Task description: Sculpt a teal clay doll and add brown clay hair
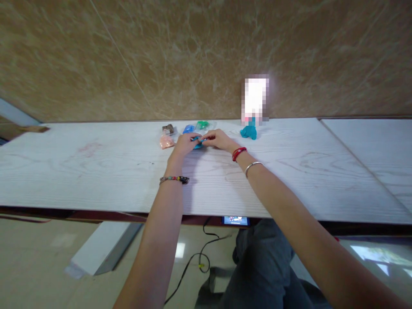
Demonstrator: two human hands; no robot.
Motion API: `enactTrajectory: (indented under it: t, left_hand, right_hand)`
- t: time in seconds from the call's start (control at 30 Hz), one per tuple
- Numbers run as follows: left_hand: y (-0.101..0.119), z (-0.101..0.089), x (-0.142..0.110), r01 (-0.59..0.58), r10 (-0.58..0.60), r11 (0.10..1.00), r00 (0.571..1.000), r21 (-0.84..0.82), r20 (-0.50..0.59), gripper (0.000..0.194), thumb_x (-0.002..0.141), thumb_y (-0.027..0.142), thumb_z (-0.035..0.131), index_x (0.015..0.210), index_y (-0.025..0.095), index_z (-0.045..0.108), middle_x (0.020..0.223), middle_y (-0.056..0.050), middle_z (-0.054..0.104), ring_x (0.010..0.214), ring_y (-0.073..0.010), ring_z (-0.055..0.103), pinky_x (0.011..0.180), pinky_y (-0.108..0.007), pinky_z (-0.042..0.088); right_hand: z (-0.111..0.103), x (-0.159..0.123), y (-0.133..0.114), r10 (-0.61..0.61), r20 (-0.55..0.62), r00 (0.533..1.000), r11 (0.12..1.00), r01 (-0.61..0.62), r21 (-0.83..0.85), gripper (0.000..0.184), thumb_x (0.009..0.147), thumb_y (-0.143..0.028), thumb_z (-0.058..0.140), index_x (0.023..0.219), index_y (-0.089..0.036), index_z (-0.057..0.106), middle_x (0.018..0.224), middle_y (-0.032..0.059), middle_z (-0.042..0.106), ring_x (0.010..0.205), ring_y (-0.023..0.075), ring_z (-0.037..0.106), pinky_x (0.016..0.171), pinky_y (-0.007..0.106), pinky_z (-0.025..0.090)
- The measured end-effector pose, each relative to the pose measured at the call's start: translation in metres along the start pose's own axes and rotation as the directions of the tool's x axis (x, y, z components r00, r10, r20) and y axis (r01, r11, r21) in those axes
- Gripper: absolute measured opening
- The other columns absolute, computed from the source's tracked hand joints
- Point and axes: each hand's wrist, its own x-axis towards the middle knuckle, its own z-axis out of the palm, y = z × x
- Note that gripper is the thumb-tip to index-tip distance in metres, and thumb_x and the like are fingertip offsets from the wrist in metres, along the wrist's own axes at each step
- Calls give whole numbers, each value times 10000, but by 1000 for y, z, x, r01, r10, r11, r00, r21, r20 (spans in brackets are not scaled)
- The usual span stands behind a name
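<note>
While both hands meet over the tabletop, a light-blue clay-like piece (197,146) lies between their fingertips: the left hand (185,144) has its fingers clamped on its left side, the right hand (219,138) pinches its right edge. Four small packets lie just beyond and left: one brown (168,128), one peach (166,141), one blue (189,128), one green (202,125). One teal clay-like lump (249,132) sits apart, right of the hands. The white wood-grain table (106,171) adjoins a brown marble-patterned wall (180,56); below are one lit screen (236,220), a black cable (189,262) and pale, glossy floor (28,257).
</note>
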Motion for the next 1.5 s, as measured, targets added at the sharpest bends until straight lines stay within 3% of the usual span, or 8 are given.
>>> enactTrajectory:
  t: [0.33, 0.43, 0.7, 0.83, 0.93, 1.13, 1.37, 1.5]
  left_hand:
    - [-4, 2, 1, 5, -5, 1000, 1000, 27, -12, 307, 727, 190, 484, 971, 157, 667, 945, -37, 679, 848, -183, 590, 786, -275, 431]
    - [-3, 1, 2, 32, -31, 998, 999, 55, -22, 302, 737, 214, 496, 979, 148, 662, 946, -49, 678, 846, -186, 591, 785, -277, 432]
    - [-6, 0, 1, 5, 17, 975, 995, 221, -97, 289, 762, 246, 503, 998, 156, 643, 1036, -78, 642, 981, -234, 558, 864, -330, 411]
    - [-10, -2, 0, 66, -16, 948, 987, 312, -161, 304, 764, 231, 501, 1029, 142, 621, 1039, -115, 622, 997, -251, 544, 877, -360, 404]
    - [-11, -2, -1, 100, -40, 943, 981, 316, -190, 362, 746, 184, 506, 1097, 132, 579, 1054, -138, 597, 1010, -258, 532, 896, -380, 396]
    - [-6, 4, -1, -56, 137, 952, 958, 301, -253, 506, 693, 92, 465, 1180, 227, 510, 1143, -85, 512, 1072, -224, 470, 951, -365, 369]
    - [19, 9, -5, -143, 245, 934, 924, 327, -294, 413, 723, 141, 459, 1119, 202, 556, 1189, -90, 476, 1116, -256, 416, 940, -408, 341]
    - [45, 20, -7, -252, 340, 918, 899, 306, -277, 344, 764, 132, 414, 1059, 183, 583, 1127, -88, 525, 1085, -221, 442, 937, -385, 340]
  right_hand:
    - [5, 0, -3, -83, 93, 992, 985, 95, -142, 35, 604, -96, 555, 607, -132, 552, 540, -60, 463, 537, 51, 405, 554, 192, 323]
    - [2, 2, 2, -87, 25, 996, 994, 89, -62, 76, 606, -131, 585, 603, -141, 510, 564, -59, 464, 547, 52, 410, 550, 192, 331]
    - [-15, 5, 11, 88, -308, 947, 925, 37, 379, 137, 734, -244, 542, 656, -170, 457, 500, -84, 400, 445, 26, 373, 449, 168, 305]
    - [-16, 6, 12, 195, -336, 921, 874, -8, 486, 26, 751, -177, 517, 766, -172, 497, 501, -91, 426, 439, 25, 410, 442, 154, 324]
    - [-13, 3, 7, 243, -327, 913, 867, -54, 495, 91, 758, -152, 506, 839, -173, 540, 524, -85, 468, 470, 28, 465, 476, 149, 382]
    - [-17, -31, -6, 369, -322, 872, 858, -185, 480, 87, 732, -148, 576, 793, -116, 629, 641, -12, 590, 568, 48, 552, 613, 200, 488]
    - [-74, -117, 9, 407, -311, 859, 913, -387, 126, 149, 717, -174, 591, 822, -110, 676, 556, 3, 601, 493, 86, 541, 515, 219, 446]
    - [-103, -147, 13, 200, -236, 951, 878, -281, -389, 139, 701, -133, 597, 797, -156, 695, 723, 37, 662, 657, 128, 593, 656, 249, 444]
